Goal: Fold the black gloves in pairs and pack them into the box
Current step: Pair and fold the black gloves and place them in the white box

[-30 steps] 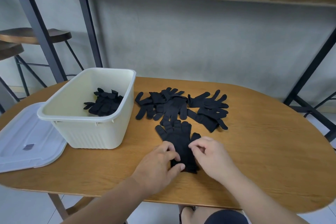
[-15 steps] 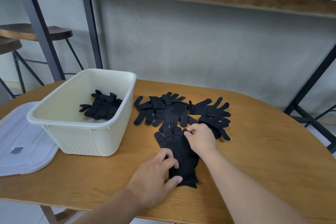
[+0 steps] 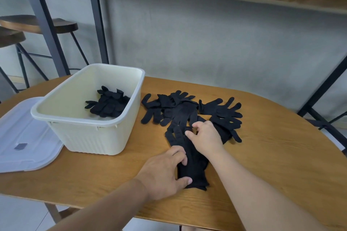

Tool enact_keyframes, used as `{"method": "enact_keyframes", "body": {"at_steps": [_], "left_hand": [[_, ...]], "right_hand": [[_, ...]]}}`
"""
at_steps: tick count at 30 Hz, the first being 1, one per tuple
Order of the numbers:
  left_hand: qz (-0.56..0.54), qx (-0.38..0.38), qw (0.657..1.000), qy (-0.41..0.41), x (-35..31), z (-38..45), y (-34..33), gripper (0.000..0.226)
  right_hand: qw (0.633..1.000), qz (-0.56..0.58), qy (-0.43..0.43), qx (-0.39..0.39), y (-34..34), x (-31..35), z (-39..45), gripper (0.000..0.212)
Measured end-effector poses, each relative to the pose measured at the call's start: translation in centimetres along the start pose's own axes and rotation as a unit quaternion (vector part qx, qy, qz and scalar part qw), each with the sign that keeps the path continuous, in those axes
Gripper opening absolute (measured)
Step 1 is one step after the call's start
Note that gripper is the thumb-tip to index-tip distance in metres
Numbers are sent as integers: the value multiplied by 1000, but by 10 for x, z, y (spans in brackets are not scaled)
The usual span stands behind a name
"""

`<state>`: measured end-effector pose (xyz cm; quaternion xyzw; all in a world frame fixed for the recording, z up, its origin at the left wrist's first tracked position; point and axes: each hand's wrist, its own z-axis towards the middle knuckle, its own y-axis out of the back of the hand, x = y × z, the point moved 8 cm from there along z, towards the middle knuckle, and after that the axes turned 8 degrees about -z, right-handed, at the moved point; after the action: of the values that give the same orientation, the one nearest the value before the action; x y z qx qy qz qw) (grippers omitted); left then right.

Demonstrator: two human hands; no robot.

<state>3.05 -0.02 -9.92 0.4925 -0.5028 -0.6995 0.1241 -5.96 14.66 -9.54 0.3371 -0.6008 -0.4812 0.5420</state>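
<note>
Just two hands (image 3: pixel 187 155) on one glove pair (image 3: pixel 193 165).

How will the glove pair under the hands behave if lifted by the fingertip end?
Probably floppy: the glove pair lies flat and limp on the table, so the cuff would sag. Likely light, thin knit. The right hand pinches its finger end; the left hand pins the cuff, which should stop sliding.
</note>
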Motion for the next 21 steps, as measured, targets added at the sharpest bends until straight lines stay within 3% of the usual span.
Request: {"method": "enact_keyframes", "body": {"at_steps": [2, 5, 7, 8, 10, 12, 14, 17, 21], "left_hand": [[-3, 5, 1000, 3, 0, 1, 0, 36], [-8, 7, 1000, 2, -1, 0, 1, 35], [-12, 7, 1000, 2, 0, 0, 1, 35], [-15, 8, 1000, 2, 0, 0, 1, 36], [-21, 12, 1000, 2, 2, 3, 0, 37], [-22, 16, 1000, 3, 4, 4, 0, 38], [-24, 20, 999, 4, 3, 4, -2, 37], [-30, 20, 999, 3, 2, 3, -1, 37], [-33, 16, 999, 5, 5, 5, 1, 40]], "right_hand": [[1000, -16, -14, 11, -3, -2, 3, 41], [998, -20, -48, -42, 11, -8, 2, 34], [996, 36, 1, -80, 20, 5, -2, 21], [994, 81, 38, -64, 18, 15, -4, 15], [981, 175, 71, 46, 1, 36, -10, 14], [957, 252, 31, 140, -15, 41, -13, 21], [941, 313, -31, 124, -12, 34, -6, 25], [940, 332, -40, 72, 0, 28, 2, 23], [889, 390, -56, 231, -29, 52, -12, 16]]}}
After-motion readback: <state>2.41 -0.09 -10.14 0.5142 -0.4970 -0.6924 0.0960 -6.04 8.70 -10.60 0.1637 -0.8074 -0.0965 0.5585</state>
